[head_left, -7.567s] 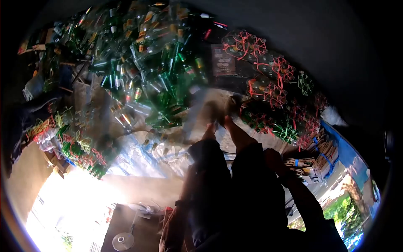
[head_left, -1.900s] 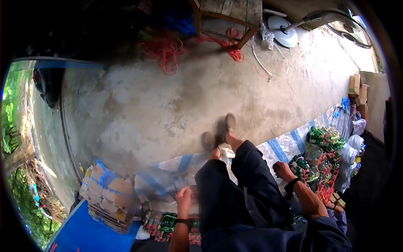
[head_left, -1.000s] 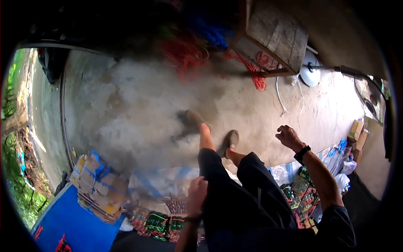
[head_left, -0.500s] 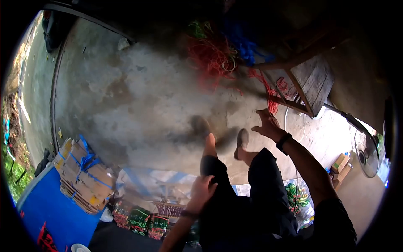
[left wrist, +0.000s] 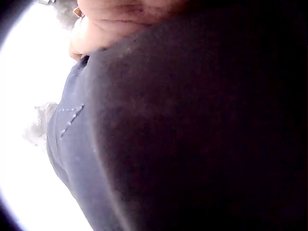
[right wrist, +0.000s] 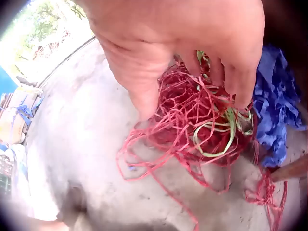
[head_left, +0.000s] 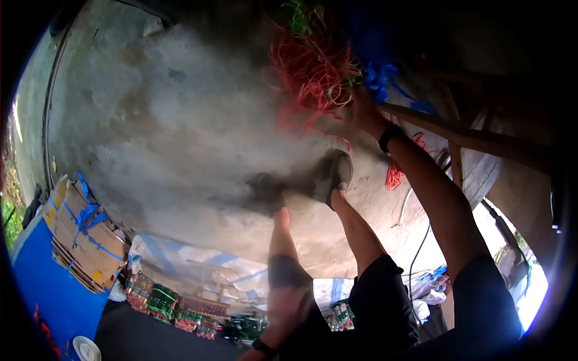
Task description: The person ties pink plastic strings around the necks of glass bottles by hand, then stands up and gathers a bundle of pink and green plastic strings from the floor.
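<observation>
A loose tangle of red plastic string [head_left: 310, 72], with some pale green strands in it, lies on the concrete floor. My right hand [head_left: 364, 114] has reached it. In the right wrist view, thumb and fingers of the right hand [right wrist: 187, 38] are spread over the red string [right wrist: 187, 120], with strands showing between them. Blue plastic string [right wrist: 276, 101] is heaped close beside the fingers. My left hand [head_left: 288, 307], blurred in the head view, hangs at the dark trouser leg. The left wrist view shows part of the left hand [left wrist: 120, 24] against the dark trousers [left wrist: 183, 120], its fingers mostly hidden.
A wooden stool [head_left: 481, 138] stands tipped in view at the right, with more red string [head_left: 394, 177] by its legs. Tied flattened cardboard [head_left: 84, 234] lies at the left on a blue panel [head_left: 54, 283]. Bottle bundles [head_left: 162, 301] line a striped white sheet [head_left: 232, 274].
The view has turned from the bottle heap to the floor. My right hand has moved forward from beside the leg to the red string tangle. The left hand stays near the thigh.
</observation>
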Motion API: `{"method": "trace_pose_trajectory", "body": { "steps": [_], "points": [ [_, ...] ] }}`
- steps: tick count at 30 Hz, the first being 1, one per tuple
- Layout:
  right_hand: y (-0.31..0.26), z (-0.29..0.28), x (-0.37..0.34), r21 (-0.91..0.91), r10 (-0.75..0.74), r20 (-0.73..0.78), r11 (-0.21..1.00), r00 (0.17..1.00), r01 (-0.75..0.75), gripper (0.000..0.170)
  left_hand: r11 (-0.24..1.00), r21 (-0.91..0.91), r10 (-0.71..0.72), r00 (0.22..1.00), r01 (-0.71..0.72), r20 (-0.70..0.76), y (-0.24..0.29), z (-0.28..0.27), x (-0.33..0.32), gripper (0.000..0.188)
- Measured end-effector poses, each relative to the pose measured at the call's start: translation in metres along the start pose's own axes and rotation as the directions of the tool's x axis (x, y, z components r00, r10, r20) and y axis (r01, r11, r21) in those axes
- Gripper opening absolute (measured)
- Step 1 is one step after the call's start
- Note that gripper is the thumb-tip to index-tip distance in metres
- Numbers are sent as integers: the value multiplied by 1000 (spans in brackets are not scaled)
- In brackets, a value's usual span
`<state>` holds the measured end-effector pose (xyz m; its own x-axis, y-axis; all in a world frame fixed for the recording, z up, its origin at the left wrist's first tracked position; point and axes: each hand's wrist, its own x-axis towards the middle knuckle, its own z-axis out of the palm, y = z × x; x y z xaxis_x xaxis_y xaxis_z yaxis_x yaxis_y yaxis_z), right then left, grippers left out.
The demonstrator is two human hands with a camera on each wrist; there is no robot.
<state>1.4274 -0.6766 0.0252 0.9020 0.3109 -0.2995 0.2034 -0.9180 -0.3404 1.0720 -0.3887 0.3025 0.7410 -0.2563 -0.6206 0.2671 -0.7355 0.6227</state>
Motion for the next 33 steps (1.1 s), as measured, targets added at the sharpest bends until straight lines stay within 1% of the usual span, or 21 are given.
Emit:
{"method": "trace_pose_trajectory", "body": {
  "steps": [1, 2, 5, 7, 8, 12, 14, 15, 17, 18, 19, 21, 22, 23, 24, 25, 27, 28, 30, 31, 33],
  "points": [
    [11, 12, 17, 53, 16, 85, 998, 996, -20, 96, 1000, -5, -27, 999, 27, 26, 3, -1, 4, 21],
    [19, 23, 27, 56, 10, 99, 998, 995, -16, 96, 998, -21, -60, 993, 62, 97, 6, -4, 8, 23],
    [16, 27, 61, 88, 67, 96, 993, 993, -75, 100, 990, -96, -94, 991, 103, 95, 11, -7, 17, 26],
    [14, 39, 80, -23, 41, 33, 999, 999, -41, 103, 986, -36, -155, 977, 161, 147, 12, -2, 18, 27],
    [17, 43, 88, 90, -10, 32, 996, 999, 7, 105, 986, -74, -136, 981, 147, 137, 16, -8, 20, 28],
    [33, 94, 110, 122, -83, -2, 989, 997, 83, 106, 980, -148, -110, 985, 129, 133, 23, -24, 32, 30],
    [32, 117, 110, 60, -83, -140, 994, 987, 92, 101, 978, -153, -116, 977, 144, 177, 22, -26, 36, 29],
    [31, 129, 108, 60, -80, -135, 994, 988, 89, 101, 977, -155, -117, 976, 147, 183, 22, -26, 38, 29],
    [23, 148, 104, -18, -72, -108, 997, 992, 70, 95, 974, -142, -145, 965, 179, 217, 22, -26, 38, 28],
    [13, 146, 95, -48, -97, -89, 995, 991, 93, 73, 973, -143, -145, 964, 180, 222, 22, -27, 39, 28],
    [20, 165, 90, -48, -93, -86, 995, 992, 89, 73, 976, -147, -133, 973, 162, 189, 22, -28, 41, 29],
    [31, 205, 79, -89, -76, -210, 994, 975, 59, 56, 979, -151, -114, 981, 137, 154, 22, -33, 45, 29],
    [27, 197, 74, -91, -76, -213, 994, 974, 57, 56, 978, -153, -116, 982, 139, 150, 23, -35, 47, 29],
    [20, 189, 59, 171, 79, 22, 982, 997, -81, 53, 977, -157, -119, 982, 141, 147, 24, -37, 48, 30],
    [13, 181, 49, 381, 164, 284, 885, 945, -268, 50, 978, -158, -116, 983, 139, 145, 25, -39, 49, 30],
    [19, 190, 37, 379, 164, 282, 886, 945, -267, 50, 975, -168, -122, 984, 144, 131, 25, -39, 49, 30],
    [32, 210, 14, 243, 47, 415, 957, 908, -161, 48, 973, -180, -127, 985, 147, 116, 26, -40, 50, 31],
    [25, 201, 7, 242, 48, 415, 957, 909, -162, 48, 973, -177, -126, 985, 146, 118, 26, -40, 50, 31],
    [10, 177, -4, -27, -115, 117, 992, 986, 119, 54, 974, -174, -126, 984, 147, 124, 25, -40, 50, 31],
    [-1, 160, -3, -26, -115, 118, 993, 986, 118, 54, 975, -169, -127, 985, 146, 121, 25, -39, 51, 30],
    [-27, 136, 3, 27, -55, 178, 998, 983, 51, 69, 975, -162, -135, 984, 154, 119, 23, -36, 50, 30]
  ]
}}
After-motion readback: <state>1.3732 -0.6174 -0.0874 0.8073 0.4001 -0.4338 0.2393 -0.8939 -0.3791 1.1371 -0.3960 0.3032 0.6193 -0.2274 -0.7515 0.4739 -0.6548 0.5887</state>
